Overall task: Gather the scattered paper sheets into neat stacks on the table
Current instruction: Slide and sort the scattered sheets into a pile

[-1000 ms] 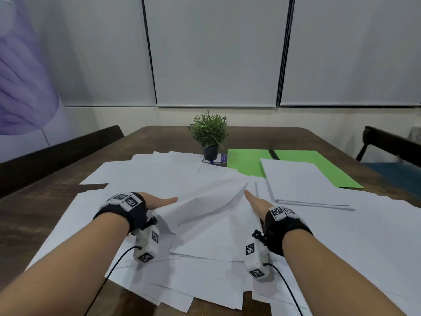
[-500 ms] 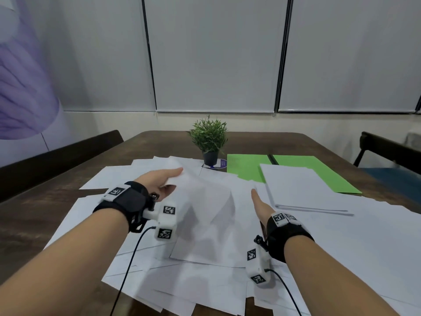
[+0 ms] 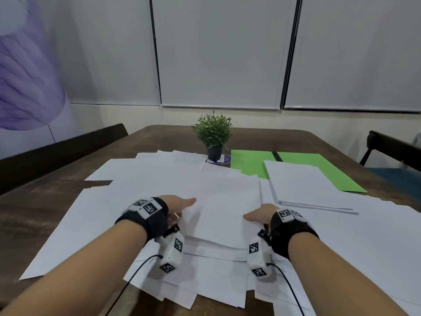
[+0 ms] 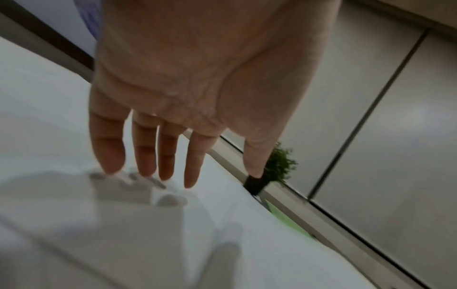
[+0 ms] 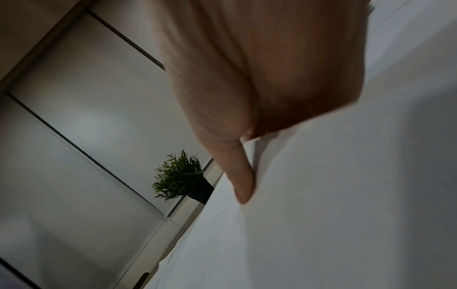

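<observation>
Flanking a sheet (image 3: pixel 224 201): left hand (image 3: pixel 175 205) flat, open; right hand (image 3: pixel 259 214) pinching its edge. Thin, floppy, slippery—grip edges.

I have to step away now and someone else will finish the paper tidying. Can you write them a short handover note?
Left hand: open, fingers straight, tips on the white sheets.
Right hand: thumb on top of the middle sheet, its fingers hidden under it.
Neat stack lies at right, partly on the green folder.
Scattered sheets cover the table near the potted plant.
Left: gather and square them.
</observation>
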### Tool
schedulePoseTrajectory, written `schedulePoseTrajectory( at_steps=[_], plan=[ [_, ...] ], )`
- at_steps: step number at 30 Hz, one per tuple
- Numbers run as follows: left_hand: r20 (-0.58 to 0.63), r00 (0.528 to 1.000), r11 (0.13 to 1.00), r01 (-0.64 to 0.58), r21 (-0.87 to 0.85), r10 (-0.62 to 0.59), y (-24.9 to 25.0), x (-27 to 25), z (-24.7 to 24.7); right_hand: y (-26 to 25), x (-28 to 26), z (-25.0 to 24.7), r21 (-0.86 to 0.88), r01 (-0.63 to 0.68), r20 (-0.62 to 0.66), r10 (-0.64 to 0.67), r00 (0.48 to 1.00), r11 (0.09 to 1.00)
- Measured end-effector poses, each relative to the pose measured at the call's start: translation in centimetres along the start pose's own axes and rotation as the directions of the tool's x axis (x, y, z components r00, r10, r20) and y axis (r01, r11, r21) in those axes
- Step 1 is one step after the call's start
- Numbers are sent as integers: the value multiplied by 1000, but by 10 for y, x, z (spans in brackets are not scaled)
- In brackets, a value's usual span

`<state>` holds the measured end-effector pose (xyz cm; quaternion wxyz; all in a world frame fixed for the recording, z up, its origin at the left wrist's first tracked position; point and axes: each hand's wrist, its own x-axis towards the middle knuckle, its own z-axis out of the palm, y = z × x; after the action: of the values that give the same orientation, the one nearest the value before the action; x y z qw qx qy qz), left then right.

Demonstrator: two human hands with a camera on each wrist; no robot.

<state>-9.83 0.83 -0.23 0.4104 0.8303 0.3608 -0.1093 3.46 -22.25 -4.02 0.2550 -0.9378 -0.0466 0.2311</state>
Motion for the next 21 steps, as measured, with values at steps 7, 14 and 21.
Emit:
schedulePoseTrajectory(
  at_steps=[7,14,21],
  plan=[
    [-285,956,974,126,187,-69,-59,6,-70,-5,-4,4,94,15,9,-16,1000,995],
    [-253,952,937,239,254,-173,-129,28,-101,-15,1,11,-191,26,4,-26,1000,981],
    [-283,956,942,165,294,-80,-112,25,-97,-19,2,15,-279,31,-56,-48,997,960]
  ],
)
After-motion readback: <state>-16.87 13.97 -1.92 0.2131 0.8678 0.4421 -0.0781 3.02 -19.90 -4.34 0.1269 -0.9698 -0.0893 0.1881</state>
